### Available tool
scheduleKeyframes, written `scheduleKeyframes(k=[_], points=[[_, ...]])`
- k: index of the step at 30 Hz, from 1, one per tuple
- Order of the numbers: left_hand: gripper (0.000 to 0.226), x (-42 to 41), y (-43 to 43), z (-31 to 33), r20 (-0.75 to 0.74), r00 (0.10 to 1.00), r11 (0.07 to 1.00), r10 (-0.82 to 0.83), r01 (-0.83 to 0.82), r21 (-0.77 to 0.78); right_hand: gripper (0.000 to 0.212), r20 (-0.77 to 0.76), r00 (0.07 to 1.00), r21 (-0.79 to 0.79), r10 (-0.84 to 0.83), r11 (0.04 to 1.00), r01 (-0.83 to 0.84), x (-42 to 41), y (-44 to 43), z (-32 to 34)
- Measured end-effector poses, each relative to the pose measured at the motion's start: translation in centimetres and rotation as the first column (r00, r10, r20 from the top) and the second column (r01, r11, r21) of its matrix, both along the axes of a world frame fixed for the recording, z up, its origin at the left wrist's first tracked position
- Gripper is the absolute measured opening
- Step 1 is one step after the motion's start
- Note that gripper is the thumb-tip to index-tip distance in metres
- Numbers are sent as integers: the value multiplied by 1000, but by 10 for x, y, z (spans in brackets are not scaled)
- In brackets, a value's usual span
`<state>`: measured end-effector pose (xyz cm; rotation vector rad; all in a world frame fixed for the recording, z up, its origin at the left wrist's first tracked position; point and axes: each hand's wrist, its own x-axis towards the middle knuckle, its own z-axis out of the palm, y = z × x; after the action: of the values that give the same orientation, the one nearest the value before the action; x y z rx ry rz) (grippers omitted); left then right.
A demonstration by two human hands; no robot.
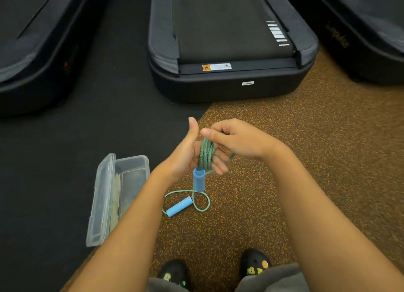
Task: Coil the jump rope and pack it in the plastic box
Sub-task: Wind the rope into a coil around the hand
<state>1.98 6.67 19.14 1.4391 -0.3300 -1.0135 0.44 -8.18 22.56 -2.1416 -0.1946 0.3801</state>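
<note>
Head view shows the jump rope (205, 155) partly coiled; several turns of the blue-green cord lie wrapped around the palm and fingers of the left hand (192, 154), which is held upright with the thumb raised and the fingers (219, 167) extended side by side under the turns; one blue foam handle (199, 180) hangs just below that hand, at the foot of the coil; the second handle (179, 206) lies on the floor (284, 160), with a loose loop of cord (203, 201) curling around it; the right hand (236, 139) is at the top of the coil, its thumb and forefinger pinching the running cord where it meets the turns; the step in hand is judged to be the coiling itself, with most of the length taken up and a short remainder left on the floor; the plastic box (118, 195) lies open on the floor to the left of the arms, near the loose loop, lid folded back, with no rope in it; packing is not yet begun; the next move calls for drawing the remaining cord up and laying it over the left hand in further turns, keeping tension so the existing turns do not slip off the fingers; the floor handle must be gathered against the coil before the bundle is carried to the box; a slack turn may unravel the bundle.
</note>
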Motion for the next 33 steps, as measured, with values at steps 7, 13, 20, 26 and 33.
scheduleKeyframes(k=[7,13,20,26,33], points=[[84,1,10,6,-239,971,968,-29,-33,-250,55,-8,997,92,-73,993,73,3,2,-13],[64,9,18,6,-440,896,752,52,-325,-573,42,-43,995,109,-87,990,92,4,4,-24],[56,20,21,4,-434,742,575,511,-670,-469,35,-124,992,-15,36,999,-38,-1,8,-21],[41,14,13,-6,267,866,897,422,-442,17,26,-103,991,-68,90,993,-97,-1,-2,-2],[63,3,7,6,267,947,979,179,-199,52,29,76,996,-52,-51,997,55,3,-12,3]])
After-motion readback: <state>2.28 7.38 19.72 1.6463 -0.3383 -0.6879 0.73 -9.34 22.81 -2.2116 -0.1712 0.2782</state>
